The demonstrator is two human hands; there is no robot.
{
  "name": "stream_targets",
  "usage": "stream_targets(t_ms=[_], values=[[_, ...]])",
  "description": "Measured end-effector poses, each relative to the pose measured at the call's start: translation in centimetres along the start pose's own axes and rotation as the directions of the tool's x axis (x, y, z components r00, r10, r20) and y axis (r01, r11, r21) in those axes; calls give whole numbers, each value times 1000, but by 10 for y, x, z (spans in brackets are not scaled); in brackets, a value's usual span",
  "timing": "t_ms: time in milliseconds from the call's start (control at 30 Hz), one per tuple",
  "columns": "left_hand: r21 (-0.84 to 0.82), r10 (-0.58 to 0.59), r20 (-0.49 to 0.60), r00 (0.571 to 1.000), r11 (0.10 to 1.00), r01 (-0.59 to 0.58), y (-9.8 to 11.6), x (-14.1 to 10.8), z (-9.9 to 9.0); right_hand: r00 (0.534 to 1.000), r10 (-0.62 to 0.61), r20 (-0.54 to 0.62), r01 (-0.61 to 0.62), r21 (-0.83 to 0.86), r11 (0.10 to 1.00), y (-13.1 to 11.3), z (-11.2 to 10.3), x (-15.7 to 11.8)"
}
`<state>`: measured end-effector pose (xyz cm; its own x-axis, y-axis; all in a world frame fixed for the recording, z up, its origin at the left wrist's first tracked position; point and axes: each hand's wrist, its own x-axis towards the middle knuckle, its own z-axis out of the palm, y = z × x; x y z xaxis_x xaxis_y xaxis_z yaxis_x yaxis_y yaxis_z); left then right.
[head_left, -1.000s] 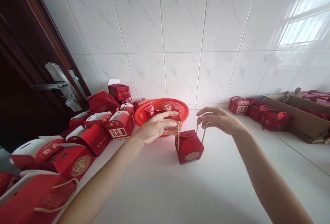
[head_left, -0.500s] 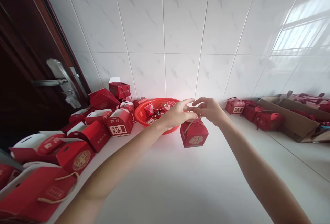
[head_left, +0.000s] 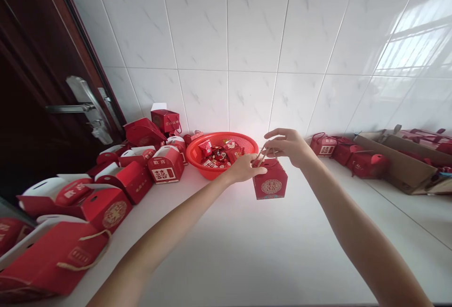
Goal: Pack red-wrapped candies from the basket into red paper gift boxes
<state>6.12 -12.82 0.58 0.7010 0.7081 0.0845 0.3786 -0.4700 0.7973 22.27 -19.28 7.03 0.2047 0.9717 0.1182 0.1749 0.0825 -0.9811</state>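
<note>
A small red gift box with a round gold emblem on its front stands in front of me, its top folded closed. My right hand pinches the twisted rope handle above the box. My left hand is closed on the box's upper left edge, beside the rope, with the thumb over the front. Its other fingers are partly hidden behind the box. Just left of the box, a red plastic basket holds wrapped sweets.
Several open red boxes crowd the left side by a dark door. Closed red boxes and a cardboard carton stand at the right. A white tiled wall rises behind the pale surface.
My left hand has moved down and left, from the handle to the box's upper left edge. My right hand stays at the rope. The box has turned slightly and its front faces me more.
</note>
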Motion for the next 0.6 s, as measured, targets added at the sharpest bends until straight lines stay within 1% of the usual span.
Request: stream_targets(t_ms=[167,300,400,533,600], values=[[15,8,23,1000,1000,-8,-7,1,3,996,74,48,-77,77,994,1,0,-3],[19,8,52,999,1000,-9,-11,0,9,990,116,83,-123,87,989,7,1,-3],[39,28,56,998,999,-30,-17,-1,19,985,126,118,-136,85,987,19,3,-2],[131,60,11,998,989,-61,-32,0,35,976,158,151,-168,53,984,39,3,1],[128,101,-8,995,987,-99,-41,1,43,972,172,159,-177,14,984,48,2,2]])
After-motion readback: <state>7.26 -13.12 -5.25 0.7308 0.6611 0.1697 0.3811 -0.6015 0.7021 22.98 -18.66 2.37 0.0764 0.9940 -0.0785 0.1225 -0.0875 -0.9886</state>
